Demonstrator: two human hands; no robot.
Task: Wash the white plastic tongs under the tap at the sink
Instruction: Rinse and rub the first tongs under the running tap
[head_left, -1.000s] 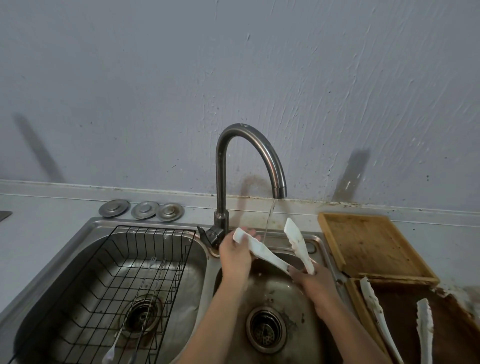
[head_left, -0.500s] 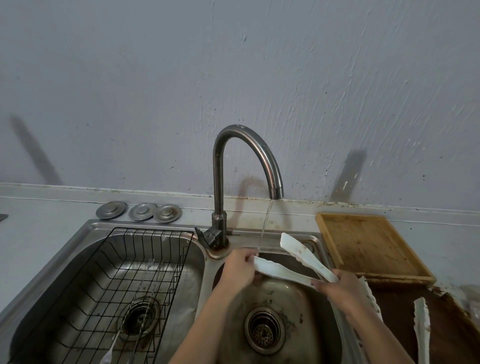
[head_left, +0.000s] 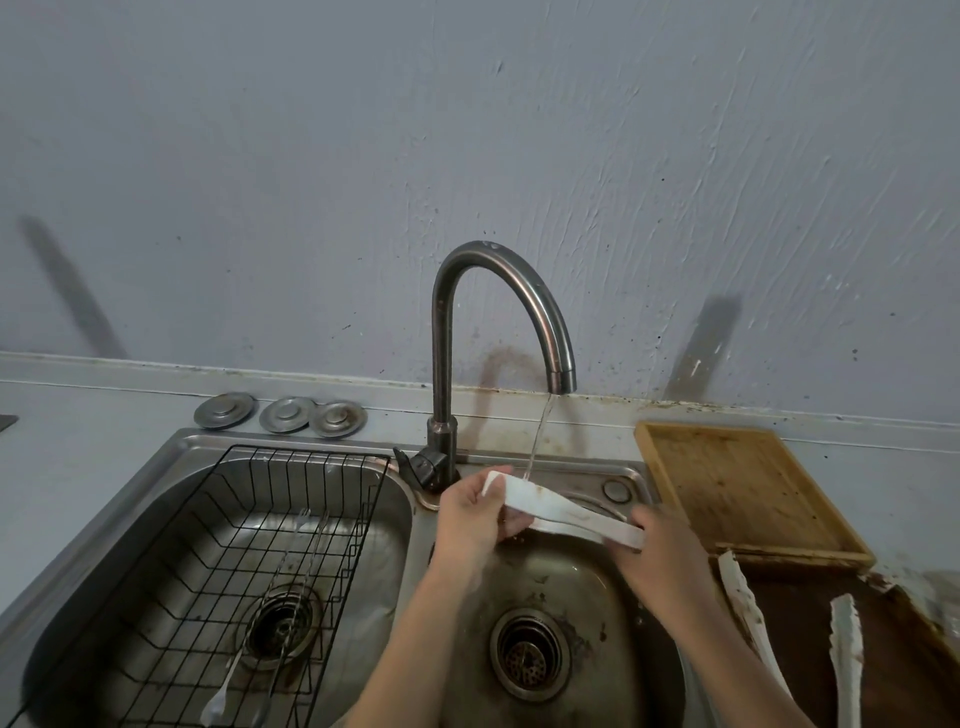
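White plastic tongs (head_left: 558, 512) lie nearly level over the right sink bowl (head_left: 597, 577), arms pressed together. My left hand (head_left: 475, 514) grips their tip end at the left. My right hand (head_left: 662, 558) holds the hinge end at the right. A thin stream of water falls from the curved steel tap (head_left: 519, 291) onto the tongs close to my left fingers. The drain (head_left: 530, 654) sits below in the bowl.
The left bowl holds a black wire rack (head_left: 218, 566) with thin metal utensils (head_left: 291, 587). Three metal plugs (head_left: 280, 413) rest behind it. A wooden tray (head_left: 737, 483) stands right of the sink; another pair of white tongs (head_left: 841, 654) lies on a dark board in front of it.
The tongs' arms have closed together and tilted flatter. My left hand slid up to the tip end under the water; my right hand stays on the other end.
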